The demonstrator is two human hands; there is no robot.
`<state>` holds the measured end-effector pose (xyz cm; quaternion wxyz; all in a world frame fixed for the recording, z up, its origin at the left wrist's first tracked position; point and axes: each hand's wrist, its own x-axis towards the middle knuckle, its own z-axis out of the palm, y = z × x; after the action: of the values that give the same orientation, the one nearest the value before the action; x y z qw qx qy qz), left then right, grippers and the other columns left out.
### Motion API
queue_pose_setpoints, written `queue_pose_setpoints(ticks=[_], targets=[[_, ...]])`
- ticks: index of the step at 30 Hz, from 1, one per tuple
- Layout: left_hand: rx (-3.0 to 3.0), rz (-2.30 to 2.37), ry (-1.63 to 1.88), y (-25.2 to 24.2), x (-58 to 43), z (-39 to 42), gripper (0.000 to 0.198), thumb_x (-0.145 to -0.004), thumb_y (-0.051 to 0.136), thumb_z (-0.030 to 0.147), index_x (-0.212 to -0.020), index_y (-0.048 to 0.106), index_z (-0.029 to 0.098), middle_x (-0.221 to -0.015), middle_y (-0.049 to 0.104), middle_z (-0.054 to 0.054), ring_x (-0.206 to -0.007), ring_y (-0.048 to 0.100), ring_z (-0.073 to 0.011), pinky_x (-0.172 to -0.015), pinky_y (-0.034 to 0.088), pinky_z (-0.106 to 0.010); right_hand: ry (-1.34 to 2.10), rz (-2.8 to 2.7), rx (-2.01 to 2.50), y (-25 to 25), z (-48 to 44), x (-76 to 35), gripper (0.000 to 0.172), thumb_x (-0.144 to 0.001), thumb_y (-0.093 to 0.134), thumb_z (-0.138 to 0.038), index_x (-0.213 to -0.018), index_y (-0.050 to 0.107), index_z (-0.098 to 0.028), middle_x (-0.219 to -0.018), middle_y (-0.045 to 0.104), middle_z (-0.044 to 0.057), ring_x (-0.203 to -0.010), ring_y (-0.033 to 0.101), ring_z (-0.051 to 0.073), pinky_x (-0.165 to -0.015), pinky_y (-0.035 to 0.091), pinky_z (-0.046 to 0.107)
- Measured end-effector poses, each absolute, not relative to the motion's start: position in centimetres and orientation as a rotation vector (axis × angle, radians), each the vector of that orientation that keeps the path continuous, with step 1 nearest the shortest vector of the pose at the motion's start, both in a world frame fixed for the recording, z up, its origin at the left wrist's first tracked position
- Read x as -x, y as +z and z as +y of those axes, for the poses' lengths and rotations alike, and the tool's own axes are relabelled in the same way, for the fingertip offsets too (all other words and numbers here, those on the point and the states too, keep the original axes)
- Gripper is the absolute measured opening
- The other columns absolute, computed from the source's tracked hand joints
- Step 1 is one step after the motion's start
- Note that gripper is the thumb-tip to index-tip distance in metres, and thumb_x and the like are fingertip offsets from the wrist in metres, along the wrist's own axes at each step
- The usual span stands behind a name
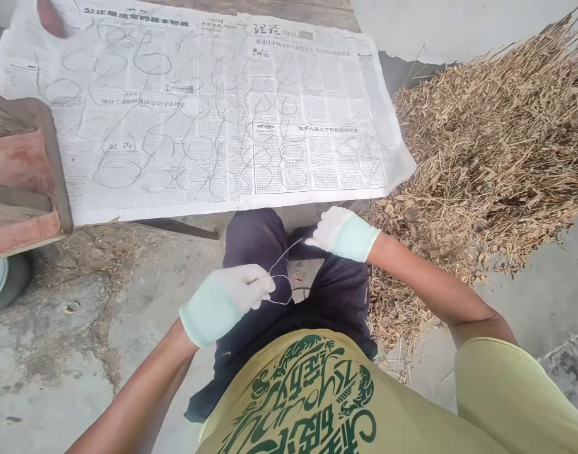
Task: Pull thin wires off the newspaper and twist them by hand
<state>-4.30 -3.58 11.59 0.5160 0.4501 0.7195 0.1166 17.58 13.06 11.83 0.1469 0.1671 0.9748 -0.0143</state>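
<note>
A thin looped wire (285,253) runs between my two gloved hands above my lap. My left hand (239,293), in a white glove with a pale green cuff, is closed and pinches the wire where it forms a small loop. The wire's other end rises to my right hand (338,233), also gloved and closed, near the front edge of the newspaper (222,200). Many similar looped wires (118,173) lie spread over the newspaper sheets, several in rows. A tangled bunch of wire (362,151) lies at their right side.
Under the newspaper is a wooden table (298,9). A reddish wooden stool or bench (21,164) stands at the left, above a round metal container (5,284). Dry straw (497,132) is heaped on the right, by a pale wall (449,28). A dark reddish object (51,17) rests at the top left.
</note>
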Motion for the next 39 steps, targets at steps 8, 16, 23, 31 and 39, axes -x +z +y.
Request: queue_pose_setpoints(ticks=[8,16,23,31,39], targets=[[-0.778,1.850,0.820,10.6,1.4,-3.0,0.030,-0.085,0.059,0.045,-0.082,0.075,0.020,-0.057,0.064,0.001,-0.067,0.068,-0.0189,-0.069,0.053,-0.029,-1.713,2.318,-1.285,11.6,8.3,-18.9,0.039,-0.104,0.056,-0.042,-0.078,0.071,-0.017,-0.079,0.076,0.003,-0.074,0.070,0.016,-0.074,0.048,0.027],[-0.595,1.478,1.039,8.8,0.7,-1.8,0.033,-0.083,0.071,0.050,-0.084,0.072,0.017,-0.051,0.059,0.003,-0.062,0.066,-0.0175,-0.073,0.057,-0.032,-2.317,2.129,-1.470,10.0,5.2,-17.0,0.036,-0.102,0.055,-0.035,-0.074,0.067,-0.017,-0.068,0.071,0.001,-0.063,0.065,0.012,-0.068,0.051,0.025],[-0.502,0.990,1.074,7.7,0.3,-1.1,0.052,-0.064,0.087,0.066,-0.065,0.063,0.020,-0.042,0.052,0.003,-0.050,0.058,-0.0155,-0.075,0.061,-0.040,-2.283,2.296,-1.493,10.2,5.3,-17.7,0.033,-0.101,0.057,-0.032,-0.073,0.068,-0.018,-0.067,0.068,0.000,-0.065,0.061,0.012,-0.069,0.048,0.024],[-0.619,1.167,1.133,8.6,0.0,-2.7,0.037,-0.087,0.076,0.054,-0.085,0.071,0.018,-0.053,0.065,-0.001,-0.067,0.068,-0.0205,-0.081,0.060,-0.040,-2.353,2.175,-1.533,10.0,4.9,-17.7,0.036,-0.099,0.057,-0.036,-0.068,0.065,-0.018,-0.059,0.063,0.000,-0.060,0.057,0.013,-0.068,0.048,0.025],[-0.700,1.335,1.045,8.7,0.0,-2.4,0.040,-0.092,0.068,0.056,-0.098,0.074,0.016,-0.064,0.071,-0.003,-0.074,0.071,-0.0218,-0.079,0.058,-0.036,-2.161,2.221,-1.589,9.8,5.6,-18.2,0.039,-0.102,0.055,-0.037,-0.068,0.065,-0.018,-0.058,0.062,-0.001,-0.058,0.057,0.012,-0.065,0.046,0.024]])
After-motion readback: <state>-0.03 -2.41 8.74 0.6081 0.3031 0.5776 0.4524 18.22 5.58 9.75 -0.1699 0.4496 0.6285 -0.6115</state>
